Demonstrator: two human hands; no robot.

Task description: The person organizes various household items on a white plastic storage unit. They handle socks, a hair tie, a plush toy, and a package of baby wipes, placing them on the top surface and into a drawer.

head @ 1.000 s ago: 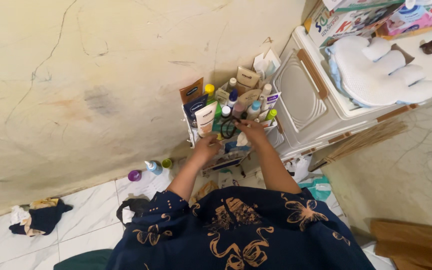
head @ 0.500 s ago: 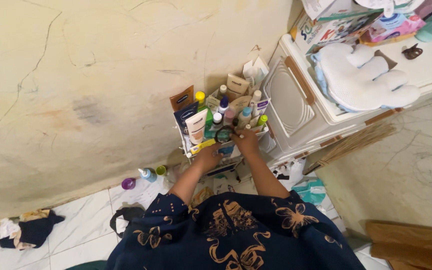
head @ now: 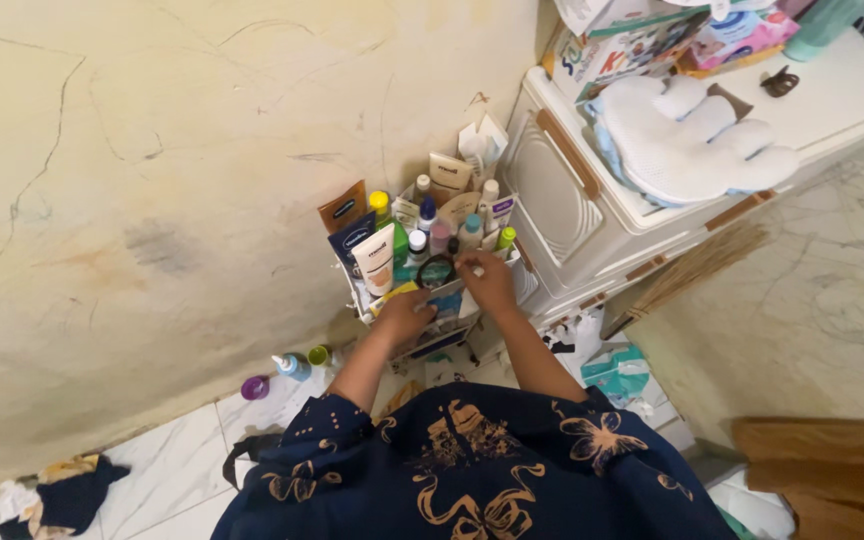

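A dark ring-shaped object [head: 436, 270] sits at the front edge of a crowded white organizer rack [head: 512, 275] standing against the wall. The right hand [head: 489, 280] reaches forward with fingers curled, pinching the ring's right side. The left hand [head: 404, 316] rests lower on the rack's front rim, fingers bent around it; whether it clasps anything else is unclear. Both forearms extend straight ahead from dark patterned sleeves. Tubes and bottles [head: 422, 225] fill the rack; a white drawer cabinet [head: 562, 200] stands just beside it.
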